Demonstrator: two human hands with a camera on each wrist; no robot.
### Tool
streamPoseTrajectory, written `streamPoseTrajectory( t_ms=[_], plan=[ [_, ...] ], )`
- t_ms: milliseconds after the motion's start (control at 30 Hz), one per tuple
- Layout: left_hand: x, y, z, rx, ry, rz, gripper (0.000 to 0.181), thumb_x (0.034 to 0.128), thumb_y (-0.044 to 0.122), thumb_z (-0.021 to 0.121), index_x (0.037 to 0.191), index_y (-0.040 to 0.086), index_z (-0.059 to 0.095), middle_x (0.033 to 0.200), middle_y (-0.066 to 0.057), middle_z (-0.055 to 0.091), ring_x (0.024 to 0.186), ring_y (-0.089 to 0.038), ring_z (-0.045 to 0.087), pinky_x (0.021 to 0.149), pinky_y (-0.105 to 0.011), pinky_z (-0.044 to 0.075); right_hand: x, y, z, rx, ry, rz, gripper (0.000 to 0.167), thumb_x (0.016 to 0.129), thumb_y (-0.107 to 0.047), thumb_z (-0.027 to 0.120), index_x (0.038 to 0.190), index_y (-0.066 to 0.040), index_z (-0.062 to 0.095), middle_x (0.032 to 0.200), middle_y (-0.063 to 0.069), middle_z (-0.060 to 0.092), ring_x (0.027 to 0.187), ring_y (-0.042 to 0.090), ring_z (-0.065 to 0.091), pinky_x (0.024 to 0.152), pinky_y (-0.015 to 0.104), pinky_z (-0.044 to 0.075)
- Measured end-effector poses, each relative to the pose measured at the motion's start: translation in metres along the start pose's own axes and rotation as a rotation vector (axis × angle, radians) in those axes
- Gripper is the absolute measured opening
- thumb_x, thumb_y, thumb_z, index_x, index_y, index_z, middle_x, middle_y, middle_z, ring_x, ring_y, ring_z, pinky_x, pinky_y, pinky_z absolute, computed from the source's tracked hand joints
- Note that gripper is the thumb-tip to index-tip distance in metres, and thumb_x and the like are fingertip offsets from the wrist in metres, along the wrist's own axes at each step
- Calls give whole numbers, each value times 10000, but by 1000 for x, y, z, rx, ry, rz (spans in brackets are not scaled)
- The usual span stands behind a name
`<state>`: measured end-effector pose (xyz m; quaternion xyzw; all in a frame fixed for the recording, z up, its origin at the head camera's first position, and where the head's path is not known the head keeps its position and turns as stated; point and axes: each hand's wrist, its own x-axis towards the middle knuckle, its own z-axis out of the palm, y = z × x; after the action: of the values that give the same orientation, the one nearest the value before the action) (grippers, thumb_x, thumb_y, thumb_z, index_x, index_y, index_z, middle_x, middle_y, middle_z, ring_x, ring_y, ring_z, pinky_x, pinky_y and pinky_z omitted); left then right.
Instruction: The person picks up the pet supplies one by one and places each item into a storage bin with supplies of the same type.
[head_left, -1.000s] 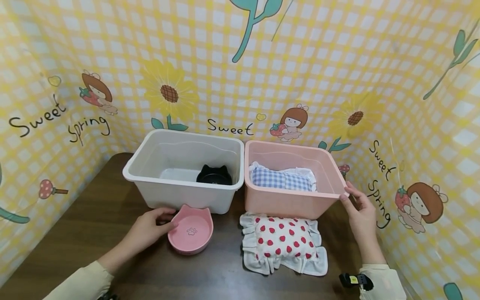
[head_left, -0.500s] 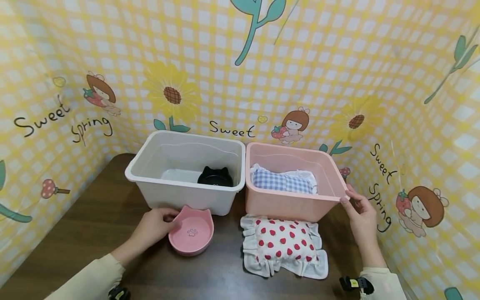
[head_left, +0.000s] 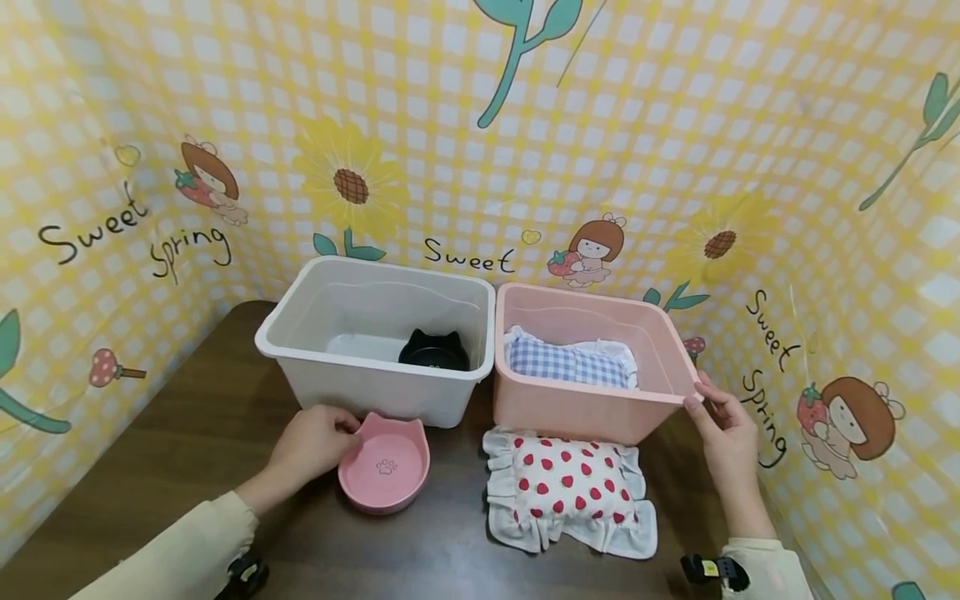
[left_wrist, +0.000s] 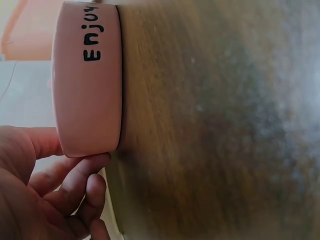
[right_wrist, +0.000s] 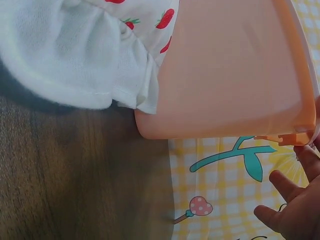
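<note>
A pink cat-eared bowl (head_left: 386,467) with a paw print stands on the table before the white bin. The left hand (head_left: 313,446) pinches its left edge; in the left wrist view the thumb and curled fingers of that hand (left_wrist: 55,190) meet the end of the bowl (left_wrist: 90,85). On the right, the right hand (head_left: 726,437) holds the front right rim corner of the pink bin (head_left: 585,408) between thumb and fingers. The right wrist view shows the hand (right_wrist: 295,200) at the bin's corner (right_wrist: 225,70), some fingers off it. A ruffled strawberry-print pillow (head_left: 573,483) lies before this bin.
The white bin (head_left: 375,383) stands left of the pink one and holds a black cat-eared bowl (head_left: 435,352). Inside the pink bin lies a blue checked pillow (head_left: 566,364). A yellow checked cloth (head_left: 420,125) rises behind and beside the dark wooden table (head_left: 187,442).
The left forearm has shifted right and the left hand's fingers have drawn in more at the pink bowl's edge. The view has moved slightly; the right hand remains at the bin's corner.
</note>
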<state>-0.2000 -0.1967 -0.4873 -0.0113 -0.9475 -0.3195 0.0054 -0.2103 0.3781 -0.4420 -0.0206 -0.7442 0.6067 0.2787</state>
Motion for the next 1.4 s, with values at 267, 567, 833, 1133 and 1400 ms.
streamPoseTrajectory(
  t_ms=[267, 567, 833, 1133, 1400],
  plan=[
    [-7, -3, 2, -47, -23, -21, 86, 844, 211, 778, 859, 128, 795, 732, 35, 709, 658, -159, 579, 602, -309, 477, 0, -2, 0, -55, 1, -8, 334, 936, -62, 741, 1245, 48, 677, 1399, 26, 643, 1298, 31, 585, 967, 114, 474],
    [-20, -1, -13, -46, 5, 39, 58, 829, 192, 788, 846, 138, 801, 710, 54, 705, 638, -128, 578, 591, -289, 483, 3, -3, 0, -93, -26, -16, 333, 935, -69, 745, 1239, 51, 681, 1389, 21, 642, 1280, -3, 586, 997, 116, 455],
    [-29, 12, -38, -63, 65, 134, 33, 818, 186, 807, 846, 170, 804, 690, 98, 700, 645, -83, 603, 586, -252, 490, 3, -6, -3, -159, -39, -11, 344, 941, -121, 750, 1242, 35, 688, 1392, 20, 637, 1274, -22, 582, 997, 126, 460],
    [-39, 34, -72, -29, 93, 213, 49, 821, 182, 832, 859, 197, 805, 728, 118, 711, 714, -82, 629, 625, -248, 505, 3, -10, -4, -164, -42, 37, 354, 937, -134, 758, 1246, 25, 691, 1397, 20, 632, 1276, -22, 580, 970, 93, 457],
    [-38, 56, -102, 127, 78, 290, 53, 813, 204, 815, 853, 237, 814, 683, 169, 678, 679, -80, 586, 607, -280, 475, 2, -15, -6, -171, -39, 77, 361, 931, -131, 764, 1250, 20, 690, 1384, -23, 641, 1273, -33, 577, 1002, 113, 448]
  ],
)
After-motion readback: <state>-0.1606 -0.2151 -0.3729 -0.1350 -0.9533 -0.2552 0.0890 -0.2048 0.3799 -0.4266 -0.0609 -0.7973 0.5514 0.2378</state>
